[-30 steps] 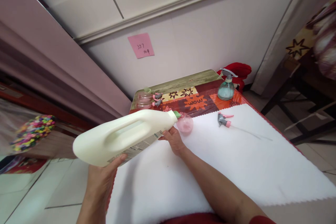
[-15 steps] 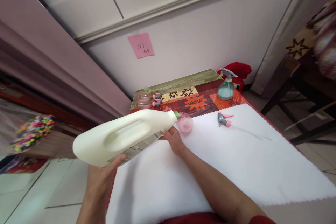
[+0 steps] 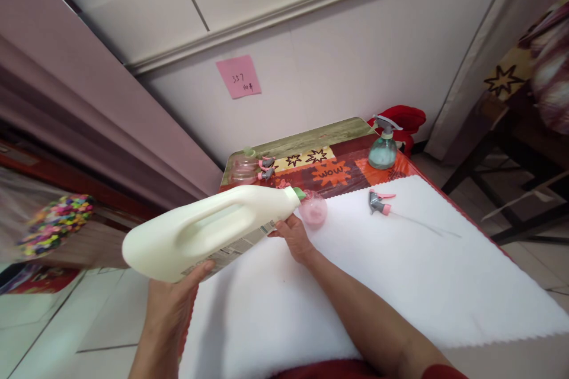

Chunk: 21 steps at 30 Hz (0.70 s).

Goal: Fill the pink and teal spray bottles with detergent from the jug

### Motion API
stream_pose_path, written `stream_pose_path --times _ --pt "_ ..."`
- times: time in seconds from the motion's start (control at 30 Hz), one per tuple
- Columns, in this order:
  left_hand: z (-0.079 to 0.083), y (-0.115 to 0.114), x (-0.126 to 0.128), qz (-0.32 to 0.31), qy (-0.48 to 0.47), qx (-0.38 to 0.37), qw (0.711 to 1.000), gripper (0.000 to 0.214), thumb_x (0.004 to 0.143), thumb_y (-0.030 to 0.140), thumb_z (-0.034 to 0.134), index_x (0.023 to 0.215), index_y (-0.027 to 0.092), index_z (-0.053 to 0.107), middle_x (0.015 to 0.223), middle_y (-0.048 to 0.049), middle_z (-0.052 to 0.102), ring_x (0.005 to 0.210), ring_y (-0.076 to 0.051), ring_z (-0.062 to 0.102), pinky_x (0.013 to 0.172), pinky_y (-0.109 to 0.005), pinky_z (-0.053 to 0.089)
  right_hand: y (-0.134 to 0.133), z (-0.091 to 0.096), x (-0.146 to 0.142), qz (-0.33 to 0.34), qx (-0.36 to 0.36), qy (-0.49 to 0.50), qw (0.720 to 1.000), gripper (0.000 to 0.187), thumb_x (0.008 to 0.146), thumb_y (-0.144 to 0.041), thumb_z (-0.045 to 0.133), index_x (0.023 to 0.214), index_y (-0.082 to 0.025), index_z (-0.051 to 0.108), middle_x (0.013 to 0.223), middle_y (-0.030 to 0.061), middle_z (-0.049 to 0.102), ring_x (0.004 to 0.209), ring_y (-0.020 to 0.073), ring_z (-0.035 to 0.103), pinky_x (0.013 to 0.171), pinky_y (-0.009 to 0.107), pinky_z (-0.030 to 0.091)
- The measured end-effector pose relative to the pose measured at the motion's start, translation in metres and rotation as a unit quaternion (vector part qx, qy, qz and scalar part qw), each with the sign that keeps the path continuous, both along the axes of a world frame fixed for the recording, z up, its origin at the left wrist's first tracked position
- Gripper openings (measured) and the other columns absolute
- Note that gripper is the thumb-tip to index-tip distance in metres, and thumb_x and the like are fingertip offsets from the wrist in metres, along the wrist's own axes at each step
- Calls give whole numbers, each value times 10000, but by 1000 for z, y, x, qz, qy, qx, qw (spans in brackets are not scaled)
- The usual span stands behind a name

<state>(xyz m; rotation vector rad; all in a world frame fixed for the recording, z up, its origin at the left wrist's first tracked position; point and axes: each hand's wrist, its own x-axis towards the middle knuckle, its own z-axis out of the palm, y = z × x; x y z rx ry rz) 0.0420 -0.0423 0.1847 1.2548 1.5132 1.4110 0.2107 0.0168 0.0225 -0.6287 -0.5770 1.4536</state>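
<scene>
A large cream detergent jug [image 3: 249, 204] is tilted nearly level, its green spout against the mouth of a round pink spray bottle [image 3: 313, 211]. The bottle stands on the white cloth with whitish-pink contents inside. My left hand [image 3: 184, 290] supports the jug's base end, thumb on its label. Near the neck, my right hand [image 3: 293, 237] grips the jug from below; some of its fingers are hidden. To the right lies a grey and pink spray head [image 3: 379, 203] with a thin tube.
At the back right of the table stands a green spray bottle [image 3: 383, 151] with a grey trigger. Pink spray bottles [image 3: 244, 170] lie at the back left. A pink paper note [image 3: 239, 76] is on the wall. A dark stool [image 3: 502, 148] is at the right.
</scene>
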Motion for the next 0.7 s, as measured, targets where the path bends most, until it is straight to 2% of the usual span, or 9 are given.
stream_pose_path --times 0.43,0.6,0.7 --pt "-2 2 -3 2 -2 -1 1000 740 561 271 916 1260 232 674 1137 -47 770 1202 -295 649 998 -353 545 0 2 1 3 -2 6 1000 495 697 -455 831 1094 -199 684 1038 55 759 923 225 708 732 369 616" --pt "-2 2 -2 -1 -9 5 1000 774 533 258 919 1264 204 672 1108 -70 777 1192 -330 654 979 -399 563 0 2 1 3 -6 6 1000 485 694 -457 830 1078 -197 684 1038 59 760 921 225 708 733 367 611" --pt "0 0 1 -3 -10 5 1000 764 559 255 912 1279 210 662 1130 -72 772 1211 -327 644 976 -387 565 1 1 1 3 -7 4 1000 478 691 -462 830 1063 -199 685 1032 59 760 915 226 708 734 372 610"
